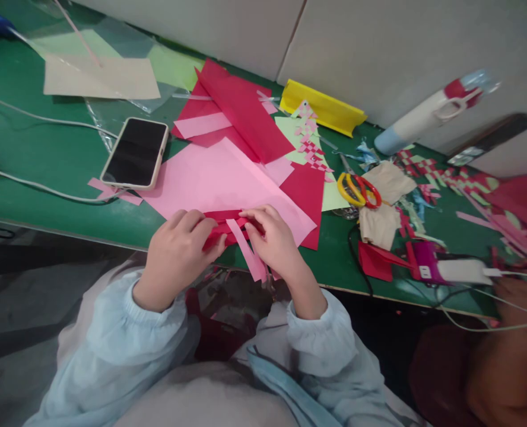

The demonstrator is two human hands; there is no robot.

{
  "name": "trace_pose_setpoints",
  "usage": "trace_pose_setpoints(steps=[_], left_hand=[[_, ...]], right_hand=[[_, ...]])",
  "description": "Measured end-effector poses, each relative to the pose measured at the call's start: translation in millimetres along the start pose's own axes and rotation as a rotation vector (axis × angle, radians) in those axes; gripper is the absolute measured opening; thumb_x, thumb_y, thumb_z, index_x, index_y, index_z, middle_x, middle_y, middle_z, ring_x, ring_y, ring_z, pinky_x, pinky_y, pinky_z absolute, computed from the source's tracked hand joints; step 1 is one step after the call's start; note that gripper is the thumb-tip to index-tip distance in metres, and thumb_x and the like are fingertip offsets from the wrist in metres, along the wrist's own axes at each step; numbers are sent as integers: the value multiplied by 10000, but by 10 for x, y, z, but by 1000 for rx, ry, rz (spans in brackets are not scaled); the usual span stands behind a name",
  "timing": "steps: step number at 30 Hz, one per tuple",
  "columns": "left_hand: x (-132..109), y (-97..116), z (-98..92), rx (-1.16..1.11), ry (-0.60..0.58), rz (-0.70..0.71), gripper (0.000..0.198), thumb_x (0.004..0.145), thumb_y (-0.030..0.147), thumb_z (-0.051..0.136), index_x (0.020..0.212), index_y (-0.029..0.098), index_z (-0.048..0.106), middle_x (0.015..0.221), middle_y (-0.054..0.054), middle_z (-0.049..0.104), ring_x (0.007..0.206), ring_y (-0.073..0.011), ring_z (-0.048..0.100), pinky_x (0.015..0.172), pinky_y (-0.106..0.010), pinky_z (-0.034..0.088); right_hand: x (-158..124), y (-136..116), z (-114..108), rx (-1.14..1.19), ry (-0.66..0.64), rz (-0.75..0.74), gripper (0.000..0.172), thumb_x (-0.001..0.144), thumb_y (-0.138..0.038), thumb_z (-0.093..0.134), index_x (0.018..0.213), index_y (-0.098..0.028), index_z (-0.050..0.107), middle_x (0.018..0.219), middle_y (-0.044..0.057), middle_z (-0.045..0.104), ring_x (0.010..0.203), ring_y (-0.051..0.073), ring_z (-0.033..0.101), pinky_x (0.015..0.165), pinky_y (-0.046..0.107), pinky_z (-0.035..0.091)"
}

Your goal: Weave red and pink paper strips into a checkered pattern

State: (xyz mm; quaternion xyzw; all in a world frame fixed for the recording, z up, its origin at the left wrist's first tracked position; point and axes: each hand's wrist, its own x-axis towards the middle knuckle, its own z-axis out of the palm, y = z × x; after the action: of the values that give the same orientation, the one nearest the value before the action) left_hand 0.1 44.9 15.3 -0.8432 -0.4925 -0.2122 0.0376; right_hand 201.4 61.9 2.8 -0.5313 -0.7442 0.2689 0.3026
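Between my two hands, over the front edge of the table, is a folded red paper strip (pixel 222 228). The fingers of my left hand (pixel 181 249) are closed on its left end. My right hand (pixel 272 237) pinches the right end. Pink paper strips (pixel 245 252) hang down from the red paper beside my right fingers, and their lower ends pass the table edge. Under and behind the hands lies a large pink paper sheet (pixel 201 178). Red paper sheets (pixel 250 118) are stacked beyond it.
A phone (pixel 135 153) lies left on the green table (pixel 36 160). Scissors (pixel 356 188), woven paper pieces (pixel 310 142), a yellow folded piece (pixel 323 108) and a bottle (pixel 424 118) are to the right. Cables cross both sides. Another person's arm (pixel 508 356) shows at far right.
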Motion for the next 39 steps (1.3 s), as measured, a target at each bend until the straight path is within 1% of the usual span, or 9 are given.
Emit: trace_pose_setpoints(steps=[4, 8, 11, 14, 18, 22, 28, 33, 39], left_hand=[[8, 4, 22, -40, -3, 75, 214, 921, 296, 531, 1024, 170, 670, 1006, -115, 672, 928, -265, 574, 796, -413, 496], [9, 26, 29, -14, 11, 91, 267, 922, 300, 539, 1132, 174, 646, 1142, -117, 670, 1039, -308, 557, 836, -454, 472], [14, 46, 31, -13, 14, 113, 289, 934, 290, 527, 1174, 167, 630, 1215, -106, 663, 1115, -312, 550, 899, -465, 450], [18, 45, 62, -41, -22, 143, 327, 947, 287, 511, 1221, 137, 609, 1243, -111, 660, 1162, -301, 551, 953, -457, 444], [4, 20, 122, -68, -78, 128, 350, 954, 297, 502, 1215, 95, 618, 1182, -135, 681, 1091, -292, 602, 935, -444, 483], [-12, 10, 147, -92, -135, 91, 316, 961, 300, 490, 1177, 128, 645, 1182, -120, 680, 1052, -283, 627, 881, -441, 524], [-6, 32, 132, -75, -149, 70, 282, 958, 292, 500, 1152, 156, 654, 1177, -97, 685, 1030, -275, 639, 845, -431, 548], [-10, 38, 128, -61, -154, 72, 287, 962, 303, 495, 1154, 158, 651, 1192, -95, 682, 1025, -272, 640, 827, -423, 552], [-8, 38, 127, -59, -165, 69, 292, 965, 299, 491, 1165, 158, 650, 1198, -99, 680, 1035, -272, 641, 816, -411, 554]], right_hand=[[1, -10, -4, -6, 0, 2, 255, 917, -121, 470, 1091, -226, 625, 1083, 78, 599, 1044, 200, 608, 933, 382, 510], [4, -15, -6, -10, -6, -2, 246, 920, -121, 464, 1092, -209, 615, 1084, 86, 600, 1046, 201, 604, 926, 372, 513], [8, -25, -9, -22, -12, -3, 245, 918, -113, 457, 1083, -211, 609, 1080, 86, 603, 1047, 205, 602, 930, 379, 509], [11, -38, -6, -36, -12, -4, 235, 914, -109, 459, 1075, -195, 607, 1077, 93, 605, 1043, 209, 600, 932, 381, 507], [20, -40, 3, -55, -9, -7, 224, 910, -106, 459, 1054, -195, 605, 1072, 93, 610, 1045, 212, 597, 944, 382, 500], [27, -33, 0, -65, -8, -8, 226, 904, -96, 452, 1048, -184, 602, 1066, 101, 608, 1048, 216, 595, 951, 383, 495], [27, -28, 0, -59, 0, 1, 227, 915, -112, 438, 1057, -199, 593, 1076, 98, 607, 1052, 215, 593, 937, 388, 497], [23, -22, 29, -101, 6, -1, 244, 872, -83, 474, 1053, -196, 593, 1065, 93, 601, 1037, 214, 593, 925, 375, 496], [23, -37, 62, -145, 33, 8, 145, 920, -178, 493, 1022, -197, 593, 1038, 95, 609, 997, 224, 593, 895, 380, 497]])
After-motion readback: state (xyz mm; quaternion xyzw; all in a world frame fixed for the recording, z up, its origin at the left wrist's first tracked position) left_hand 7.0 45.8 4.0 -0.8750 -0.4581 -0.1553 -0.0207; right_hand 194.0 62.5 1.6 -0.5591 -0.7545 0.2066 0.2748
